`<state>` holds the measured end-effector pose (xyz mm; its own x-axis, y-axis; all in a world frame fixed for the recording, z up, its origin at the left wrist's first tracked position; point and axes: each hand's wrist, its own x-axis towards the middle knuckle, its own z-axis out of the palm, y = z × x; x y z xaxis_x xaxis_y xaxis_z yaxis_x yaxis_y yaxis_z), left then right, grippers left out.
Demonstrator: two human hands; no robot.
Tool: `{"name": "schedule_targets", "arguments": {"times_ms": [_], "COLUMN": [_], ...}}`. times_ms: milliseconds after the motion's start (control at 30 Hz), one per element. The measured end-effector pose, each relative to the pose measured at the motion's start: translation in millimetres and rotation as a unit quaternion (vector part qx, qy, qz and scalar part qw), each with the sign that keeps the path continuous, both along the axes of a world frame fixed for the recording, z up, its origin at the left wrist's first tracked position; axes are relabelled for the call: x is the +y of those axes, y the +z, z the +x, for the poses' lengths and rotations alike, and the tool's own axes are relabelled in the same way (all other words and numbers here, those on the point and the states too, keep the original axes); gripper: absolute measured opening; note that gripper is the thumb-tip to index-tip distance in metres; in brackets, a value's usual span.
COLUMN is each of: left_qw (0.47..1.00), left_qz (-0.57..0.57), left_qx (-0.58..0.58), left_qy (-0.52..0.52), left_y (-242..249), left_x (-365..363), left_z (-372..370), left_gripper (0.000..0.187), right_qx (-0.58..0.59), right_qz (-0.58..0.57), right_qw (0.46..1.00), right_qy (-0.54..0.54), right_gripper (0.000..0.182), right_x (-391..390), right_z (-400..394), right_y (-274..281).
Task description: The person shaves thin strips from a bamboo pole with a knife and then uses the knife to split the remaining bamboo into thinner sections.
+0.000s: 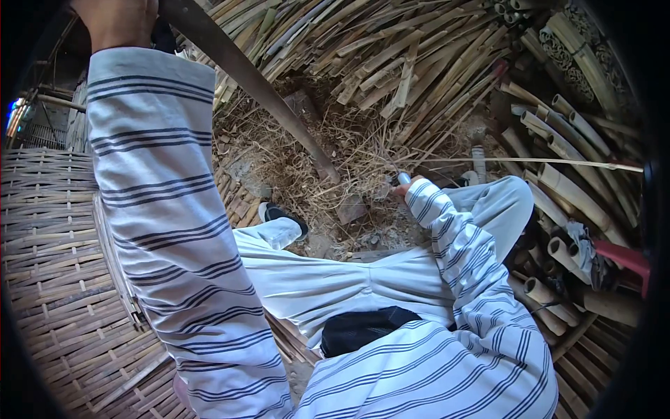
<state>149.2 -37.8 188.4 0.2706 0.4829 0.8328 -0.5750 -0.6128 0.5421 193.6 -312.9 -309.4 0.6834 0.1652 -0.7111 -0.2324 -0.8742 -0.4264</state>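
Note:
My right hand point(406, 187) is low in front of my lap, mostly hidden by its striped cuff. Its fingers are closed at a short, shiny metal blade point(404, 179). Just beyond the blade, thin bamboo strips point(481, 160) cross the floor, one long strip reaching far right. My left hand point(118, 21) is raised at the top left, cut off by the frame edge, its fingers out of view. Beside it a long dark bar point(258, 87) slants down to the shavings point(307, 143) on the floor.
Split bamboo slats point(391, 56) lie piled at the back. Cut bamboo tubes point(558, 185) are stacked on the right, near a red object point(624, 260). A woven bamboo mat or basket wall point(56, 265) fills the left. A small block point(351, 209) lies before my crossed legs point(349, 279).

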Motion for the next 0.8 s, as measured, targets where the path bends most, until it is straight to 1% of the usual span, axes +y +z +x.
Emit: {"name": "schedule_targets", "arguments": {"times_ms": [33,100,133,200,267,333,367,400,433,467,500,533,600,633,667,733,767,800], "left_qw": [1.000,0.998,0.998,0.998,0.998,0.999,0.999,0.999,0.997,0.998,0.998,0.998,0.997,0.999,0.998,0.986,0.971,0.989], "left_qz": [-0.004,-0.033,-0.019,-0.003,-0.015,-0.026,-0.025,-0.023,0.017,-0.006,-0.029,-0.053,-0.041,0.001,-0.035,-0.014,-0.055,-0.080], "left_qx": [-0.006,-0.030,-0.026,-0.024,-0.030,-0.032,-0.028,-0.023,0.023,0.012,-0.001,-0.014,0.015,0.049,0.049,0.085,0.095,0.072], "left_qy": [-0.006,-0.044,-0.053,-0.060,-0.046,-0.018,0.001,0.020,0.069,0.060,0.050,0.038,0.058,0.003,-0.031,-0.140,-0.213,-0.098], "left_y": [-0.1,0.9,-1.8,-2.6,-2.2,-1.3,0.3,2.7,6.4,5.2,3.9,2.4,-1.6,2.3,2.3,6.6,8.2,11.0], "left_x": [-2.7,14.1,21.0,17.2,10.4,13.6,33.7,57.6,86.8,81.8,73.6,65.1,52.1,76.7,60.7,93.4,100.4,78.3], "left_z": [0.5,7.7,8.7,2.8,-1.1,2.2,3.4,3.8,1.9,2.5,-0.7,-4.8,-18.7,-22.5,-28.9,-40.3,-47.6,-50.3], "left_gripper": [0.027,0.027,0.027,0.027,0.027,0.021,0.018,0.020,0.020,0.021,0.021,0.022,0.023,0.024,0.023,0.022,0.021,0.018], "right_qx": [-0.023,-0.069,-0.095,-0.195,-0.171,-0.025,-0.049,-0.040,-0.031,-0.021,0.003,0.014,0.039,0.047,0.060,0.091,0.106,0.121], "right_qz": [-0.011,0.002,0.018,0.150,0.217,0.223,0.297,0.256,0.215,0.174,0.189,0.196,0.206,0.280,0.276,0.271,0.276,0.282], "right_qw": [1.000,0.997,0.995,0.968,0.959,0.971,0.948,0.959,0.967,0.974,0.962,0.952,0.929,0.894,0.884,0.860,0.856,0.851], "right_qy": [-0.002,-0.016,-0.027,-0.052,-0.069,-0.087,-0.100,-0.115,-0.129,-0.144,-0.198,-0.234,-0.306,-0.346,-0.374,-0.423,-0.425,-0.426], "right_gripper": [0.056,0.058,0.060,0.061,0.058,0.050,0.037,0.034,0.032,0.029,0.025,0.025,0.026,0.024,0.022,0.020,0.018,0.016], "right_x": [-2.6,-2.1,0.5,1.4,-1.1,-0.8,-0.3,-0.1,0.5,1.8,3.7,6.9,9.6,9.2,9.1,21.9,26.7,27.5], "right_z": [-2.7,-6.9,-8.9,-13.4,-4.2,20.4,21.7,23.4,25.1,24.4,22.8,23.6,23.9,18.1,21.3,29.3,32.6,38.8], "right_y": [8.7,20.2,25.1,19.5,1.4,-19.2,-26.2,-20.6,-8.1,2.7,5.4,7.5,5.5,5.4,-2.7,-37.7,-48.5,-60.1]}}
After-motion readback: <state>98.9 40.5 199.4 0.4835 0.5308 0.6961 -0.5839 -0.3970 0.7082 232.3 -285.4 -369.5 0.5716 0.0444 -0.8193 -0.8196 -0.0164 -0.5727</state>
